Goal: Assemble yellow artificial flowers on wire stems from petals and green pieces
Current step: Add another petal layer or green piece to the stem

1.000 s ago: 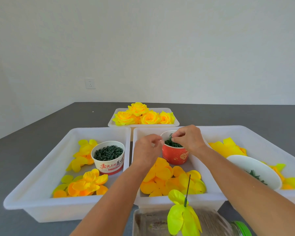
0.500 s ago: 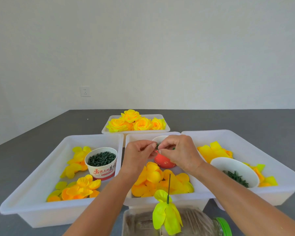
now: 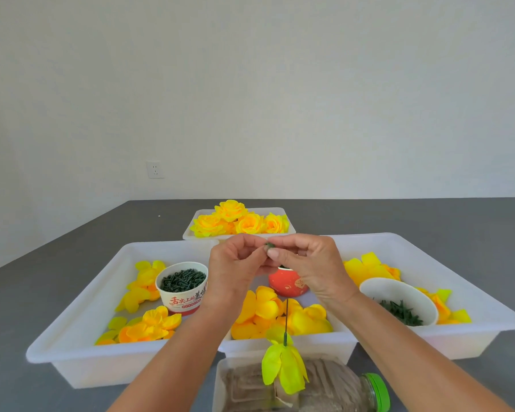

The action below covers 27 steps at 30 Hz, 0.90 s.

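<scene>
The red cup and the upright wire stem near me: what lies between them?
In the head view, loose yellow petals on the tray floor lie between the red cup and the wire stem.

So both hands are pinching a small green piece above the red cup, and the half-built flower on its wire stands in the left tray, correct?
Not quite. The head view shows the half-built flower standing on the jar in front of the trays. Both hands do pinch the green piece above the red cup.

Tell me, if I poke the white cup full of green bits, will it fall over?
Probably not easily. The white cup stands upright in the left tray and looks wide and short, so it should slide before tipping. It looks like paper, filled with small green pieces, so likely light, and a hard squeeze might dent it.
</scene>
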Tool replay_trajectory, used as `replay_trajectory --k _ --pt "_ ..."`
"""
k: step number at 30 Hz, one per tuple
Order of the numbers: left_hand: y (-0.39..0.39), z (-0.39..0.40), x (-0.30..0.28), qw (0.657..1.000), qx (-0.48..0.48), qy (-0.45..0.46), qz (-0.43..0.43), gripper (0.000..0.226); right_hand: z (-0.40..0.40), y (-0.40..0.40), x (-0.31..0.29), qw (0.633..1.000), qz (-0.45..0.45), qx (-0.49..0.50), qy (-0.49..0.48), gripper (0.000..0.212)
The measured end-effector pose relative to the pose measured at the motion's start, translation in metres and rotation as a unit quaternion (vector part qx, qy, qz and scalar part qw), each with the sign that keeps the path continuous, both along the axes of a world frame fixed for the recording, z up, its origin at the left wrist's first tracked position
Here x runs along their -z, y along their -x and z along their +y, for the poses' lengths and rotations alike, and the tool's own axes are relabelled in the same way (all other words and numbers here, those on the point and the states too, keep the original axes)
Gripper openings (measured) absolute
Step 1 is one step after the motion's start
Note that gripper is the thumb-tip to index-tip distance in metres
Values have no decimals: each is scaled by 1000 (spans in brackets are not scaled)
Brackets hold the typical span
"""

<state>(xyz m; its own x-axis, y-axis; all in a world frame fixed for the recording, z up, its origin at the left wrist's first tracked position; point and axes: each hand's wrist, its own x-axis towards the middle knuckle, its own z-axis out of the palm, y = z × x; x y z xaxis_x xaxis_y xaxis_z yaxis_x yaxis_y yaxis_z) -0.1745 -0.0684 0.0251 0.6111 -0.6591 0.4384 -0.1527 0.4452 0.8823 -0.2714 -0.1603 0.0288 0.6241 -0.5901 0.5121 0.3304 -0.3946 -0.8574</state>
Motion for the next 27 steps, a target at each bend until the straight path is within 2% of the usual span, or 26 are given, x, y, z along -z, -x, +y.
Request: replay_trajectory --k 6,11,15,19,27 --pt "10 9 -6 998 -34 -24 -40 13 10 9 -2 1000 -23 1 -11 18" --pt "15 22 -4 997 -59 -23 -51 9 14 23 -2 996 -49 12 -68 20" --pt "22 47 9 998 16 -41 -54 18 21 44 -3 999 -18 5 -37 21" --pt "26 59 21 992 86 -68 -66 16 33 56 2 998 4 -30 -52 21" --pt "29 58 25 990 114 -56 -54 12 40 58 5 1000 16 -16 -10 18"
